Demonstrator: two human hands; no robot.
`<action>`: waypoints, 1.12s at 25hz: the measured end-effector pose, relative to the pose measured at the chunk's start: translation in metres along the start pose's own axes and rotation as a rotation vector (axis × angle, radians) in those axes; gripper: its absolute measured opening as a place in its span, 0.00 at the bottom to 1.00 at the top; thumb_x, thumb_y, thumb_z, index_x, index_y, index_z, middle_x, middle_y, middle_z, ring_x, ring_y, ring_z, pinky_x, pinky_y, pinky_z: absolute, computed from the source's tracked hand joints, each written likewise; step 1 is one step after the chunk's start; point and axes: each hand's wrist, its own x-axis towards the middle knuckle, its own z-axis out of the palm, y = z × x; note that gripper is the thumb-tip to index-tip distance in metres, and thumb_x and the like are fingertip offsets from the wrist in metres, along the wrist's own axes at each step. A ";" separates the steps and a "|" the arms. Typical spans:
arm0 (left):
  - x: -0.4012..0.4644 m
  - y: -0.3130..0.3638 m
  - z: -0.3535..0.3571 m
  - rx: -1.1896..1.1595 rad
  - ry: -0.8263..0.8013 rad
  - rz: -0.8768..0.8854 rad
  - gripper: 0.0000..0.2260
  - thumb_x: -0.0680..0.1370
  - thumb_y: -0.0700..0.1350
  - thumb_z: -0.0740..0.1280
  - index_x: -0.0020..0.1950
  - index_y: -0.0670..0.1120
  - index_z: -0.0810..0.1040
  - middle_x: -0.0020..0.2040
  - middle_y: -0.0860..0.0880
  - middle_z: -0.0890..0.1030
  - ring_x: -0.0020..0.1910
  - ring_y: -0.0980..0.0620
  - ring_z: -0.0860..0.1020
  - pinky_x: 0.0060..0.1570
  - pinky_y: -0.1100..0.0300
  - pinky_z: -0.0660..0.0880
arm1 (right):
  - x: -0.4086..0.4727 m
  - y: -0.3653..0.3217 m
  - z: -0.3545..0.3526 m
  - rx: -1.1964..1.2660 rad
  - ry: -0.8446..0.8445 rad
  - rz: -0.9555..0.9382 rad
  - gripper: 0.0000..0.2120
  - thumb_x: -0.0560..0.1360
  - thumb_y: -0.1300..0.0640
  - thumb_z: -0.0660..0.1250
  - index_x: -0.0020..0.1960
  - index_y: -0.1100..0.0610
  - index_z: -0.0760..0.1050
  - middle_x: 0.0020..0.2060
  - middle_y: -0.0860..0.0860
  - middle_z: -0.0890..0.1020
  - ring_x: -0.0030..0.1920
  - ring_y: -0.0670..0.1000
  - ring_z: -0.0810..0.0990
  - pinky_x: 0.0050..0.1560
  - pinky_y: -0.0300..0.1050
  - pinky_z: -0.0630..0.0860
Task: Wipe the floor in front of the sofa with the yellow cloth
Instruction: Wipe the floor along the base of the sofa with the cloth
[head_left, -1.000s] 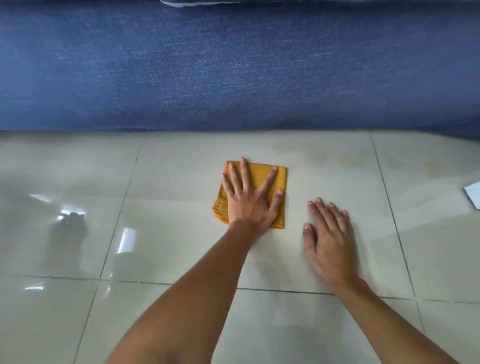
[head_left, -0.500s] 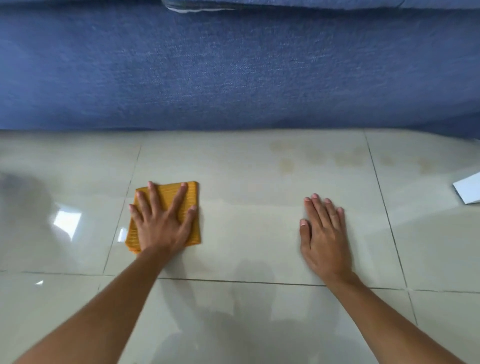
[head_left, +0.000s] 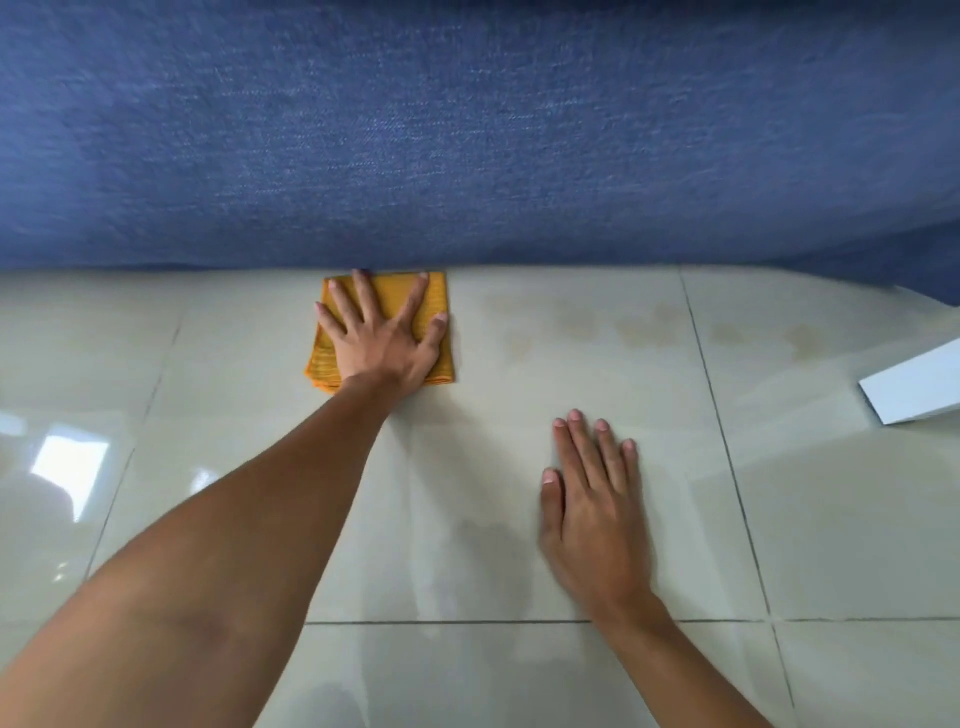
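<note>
Now left hand (head_left: 382, 338), fingers splayed flat, presses yellow cloth (head_left: 435, 358) up against sofa (head_left: 467, 130) base, moved from lower left; right hand (head_left: 597, 499) stays flat on floor (head_left: 831, 519), holding nothing.

The sofa (head_left: 467, 130) front is a mid-blue fabric with a fine, denim-like fleck of paler threads. The folded cloth (head_left: 439, 332) is a warm orange-yellow, ribbed with thin darker lines that show most along its near edge. The floor (head_left: 260, 364) is glossy pale cream-beige tile, crossed by thin dark grey grout lines and carrying bright white reflections at the left. Faint tan blotches (head_left: 644, 327) mark the tiles near the sofa. A plain white flat object (head_left: 919, 389) sits at the right edge.
</note>
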 end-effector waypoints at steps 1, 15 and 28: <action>0.004 0.022 0.002 0.001 -0.008 0.022 0.30 0.75 0.71 0.40 0.78 0.68 0.45 0.81 0.39 0.43 0.78 0.32 0.39 0.73 0.30 0.38 | 0.000 0.001 0.000 0.025 0.001 -0.003 0.23 0.81 0.53 0.56 0.75 0.59 0.68 0.75 0.53 0.69 0.77 0.57 0.65 0.75 0.62 0.61; -0.194 0.094 0.020 -0.091 -0.025 0.289 0.29 0.76 0.70 0.51 0.78 0.67 0.54 0.81 0.37 0.47 0.79 0.31 0.45 0.74 0.31 0.43 | -0.008 0.045 -0.041 0.134 -0.016 0.190 0.27 0.80 0.51 0.50 0.74 0.60 0.70 0.74 0.56 0.71 0.76 0.58 0.66 0.76 0.62 0.60; -0.180 -0.137 -0.002 0.012 0.004 -0.052 0.30 0.76 0.72 0.46 0.77 0.70 0.46 0.82 0.41 0.45 0.80 0.34 0.45 0.76 0.33 0.45 | -0.007 -0.026 -0.010 0.083 -0.142 0.069 0.28 0.80 0.49 0.48 0.75 0.59 0.68 0.76 0.55 0.69 0.78 0.57 0.64 0.78 0.60 0.54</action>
